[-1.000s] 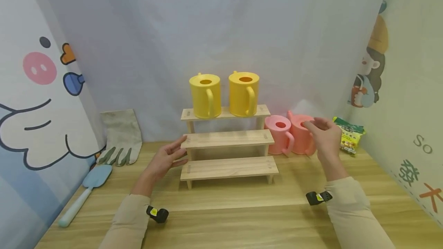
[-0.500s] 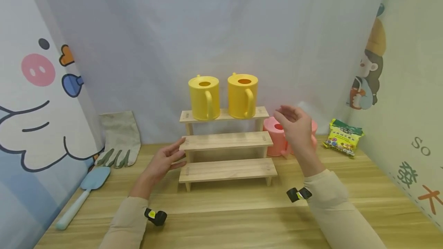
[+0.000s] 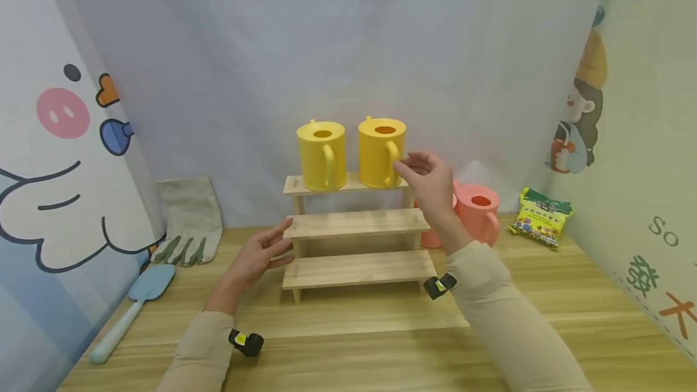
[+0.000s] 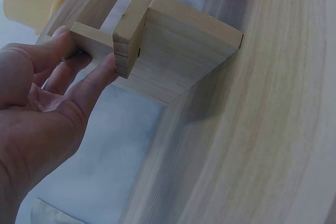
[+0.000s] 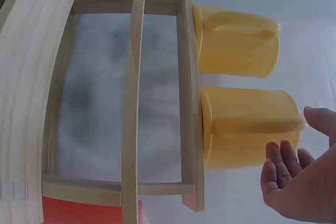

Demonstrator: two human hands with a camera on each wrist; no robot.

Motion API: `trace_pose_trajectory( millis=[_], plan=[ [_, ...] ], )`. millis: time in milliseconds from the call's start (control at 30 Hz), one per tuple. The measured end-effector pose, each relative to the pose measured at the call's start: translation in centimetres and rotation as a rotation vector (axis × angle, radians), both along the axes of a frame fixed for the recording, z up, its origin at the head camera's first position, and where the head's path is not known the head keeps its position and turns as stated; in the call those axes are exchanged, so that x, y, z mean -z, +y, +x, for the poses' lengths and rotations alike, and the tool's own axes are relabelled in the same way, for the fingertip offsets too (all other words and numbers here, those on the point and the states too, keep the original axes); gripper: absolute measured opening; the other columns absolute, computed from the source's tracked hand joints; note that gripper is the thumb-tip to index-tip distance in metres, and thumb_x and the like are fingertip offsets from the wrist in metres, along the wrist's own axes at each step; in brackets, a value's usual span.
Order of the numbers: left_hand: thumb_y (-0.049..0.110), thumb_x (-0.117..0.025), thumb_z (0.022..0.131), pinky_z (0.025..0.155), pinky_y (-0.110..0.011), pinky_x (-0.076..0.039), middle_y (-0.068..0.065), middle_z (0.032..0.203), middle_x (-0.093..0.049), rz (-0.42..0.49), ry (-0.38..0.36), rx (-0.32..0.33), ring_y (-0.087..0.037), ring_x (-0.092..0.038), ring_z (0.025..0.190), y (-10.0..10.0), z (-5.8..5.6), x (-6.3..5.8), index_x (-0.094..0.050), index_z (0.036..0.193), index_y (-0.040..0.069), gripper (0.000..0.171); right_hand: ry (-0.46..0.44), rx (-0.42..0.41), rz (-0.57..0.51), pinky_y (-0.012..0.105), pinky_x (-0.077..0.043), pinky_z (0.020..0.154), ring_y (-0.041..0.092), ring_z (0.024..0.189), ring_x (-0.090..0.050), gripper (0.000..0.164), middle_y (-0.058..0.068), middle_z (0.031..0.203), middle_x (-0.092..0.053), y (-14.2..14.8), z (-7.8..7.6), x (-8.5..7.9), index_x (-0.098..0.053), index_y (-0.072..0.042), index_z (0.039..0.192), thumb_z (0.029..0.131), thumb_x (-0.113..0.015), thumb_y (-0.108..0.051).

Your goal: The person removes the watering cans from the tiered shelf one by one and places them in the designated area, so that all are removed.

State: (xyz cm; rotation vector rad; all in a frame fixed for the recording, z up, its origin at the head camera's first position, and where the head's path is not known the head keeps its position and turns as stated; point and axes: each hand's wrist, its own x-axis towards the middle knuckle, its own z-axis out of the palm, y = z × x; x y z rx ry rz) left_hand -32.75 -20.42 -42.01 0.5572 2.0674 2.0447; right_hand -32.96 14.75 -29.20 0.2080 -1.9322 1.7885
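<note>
Two yellow watering cans, the left one and the right one, stand upright on the top tier of a three-step wooden rack, their handles facing me. My left hand rests its fairly straight fingers against the left end of the rack's middle tier. In the left wrist view, the thumb and fingertips of that hand touch the shelf end. My right hand is at the right can's handle, fingers apart. From the right wrist view, I cannot tell whether its thumb touches the handle.
Two pink watering cans stand on the table right of the rack; one is plain to see, the other mostly behind my right forearm. A yellow-green packet lies farther right. A grey glove and a pale blue trowel are left.
My right hand has moved left and slightly up, away from the pink watering cans to the right yellow watering can's handle. My left hand stays at the rack.
</note>
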Motion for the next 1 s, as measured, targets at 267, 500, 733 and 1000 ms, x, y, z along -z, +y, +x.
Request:
trace_pose_trajectory(
  millis=[267, 500, 733, 1000],
  plan=[
    [0.013, -0.052, 0.106, 0.102, -0.04, -0.052, -0.015, 0.166, -0.006, 0.002, -0.003, 0.002, -0.042, -0.031, 0.141, -0.1, -0.2, 0.3, -0.025, 0.159, 0.009, 0.06, -0.025, -0.003, -0.017, 0.031, -0.059, 0.09, 0.024, 0.102, -0.064, 0.044, 0.017, 0.113, -0.067, -1.3, -0.7, -0.2, -0.064, 0.005, 0.12, 0.086, -0.082, -0.016],
    [0.015, -0.053, 0.106, 0.1, -0.039, -0.053, -0.018, 0.164, -0.012, -0.004, -0.004, -0.005, -0.042, -0.031, 0.142, 0.1, 0.0, 0.1, -0.026, 0.159, 0.01, 0.06, -0.059, 0.025, -0.017, 0.031, -0.061, 0.082, 0.024, 0.096, -0.066, 0.045, 0.018, 0.108, -0.069, -2.1, -0.9, -0.6, -0.067, 0.004, 0.119, 0.085, -0.084, -0.021],
    [0.015, -0.055, 0.105, 0.099, -0.039, -0.053, -0.016, 0.165, -0.011, -0.001, -0.003, -0.009, -0.041, -0.03, 0.143, 0.2, 0.0, -0.1, -0.027, 0.159, 0.011, 0.061, -0.081, 0.063, -0.047, 0.034, -0.062, 0.082, 0.025, 0.094, -0.069, 0.046, 0.017, 0.105, -0.071, -2.6, -1.2, -0.8, -0.069, 0.002, 0.119, 0.084, -0.084, -0.024],
    [0.016, -0.054, 0.106, 0.1, -0.038, -0.053, -0.02, 0.164, -0.012, -0.011, 0.004, -0.011, -0.042, -0.029, 0.142, 0.1, 0.1, -0.1, -0.025, 0.159, 0.009, 0.061, -0.031, 0.061, -0.115, 0.038, -0.062, 0.084, 0.024, 0.1, -0.07, 0.042, 0.016, 0.111, -0.073, -2.6, -1.6, -0.4, -0.07, -0.005, 0.127, 0.087, -0.08, -0.014]
  ],
)
